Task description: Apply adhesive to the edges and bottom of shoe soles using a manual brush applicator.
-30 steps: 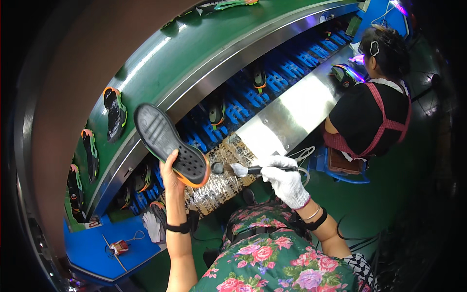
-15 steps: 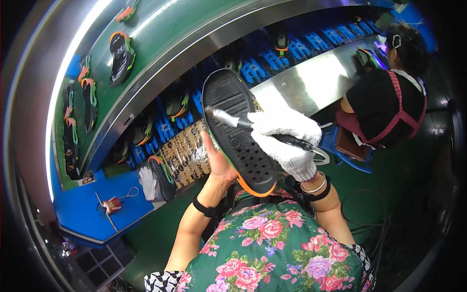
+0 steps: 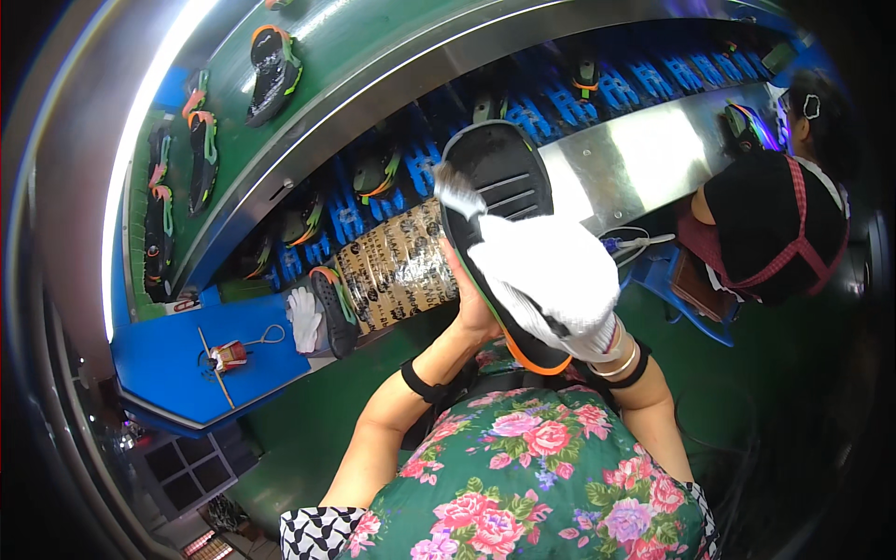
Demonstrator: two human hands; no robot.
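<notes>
A black shoe sole [image 3: 497, 161] with ridges and an orange-and-green rim is held up in front of my chest. My bare left hand [image 3: 472, 304] grips its left side, with the fingers mostly hidden behind it. My right hand [image 3: 551, 271], in a white knitted glove, is closed round the handle of a brush [image 3: 459, 189]. The pale, blurred bristles touch or hover over the left edge near the sole's upper end; I cannot tell which. The glove covers much of the lower sole.
A taped brown carton [image 3: 397, 266] lies beyond the sole. At left, a blue table [image 3: 168, 373] bears a small red container [image 3: 228, 356] with a stick, white gloves [image 3: 304, 319] and a clog [image 3: 333, 313]. More footwear lies on a green conveyor [image 3: 373, 47]. A co-worker [image 3: 761, 219] sits at right.
The brush has moved up along the sole's left edge, and my gloved hand has rolled over, its back now covering the handle. The sole is still held. The whole surroundings have shifted rightward in view.
</notes>
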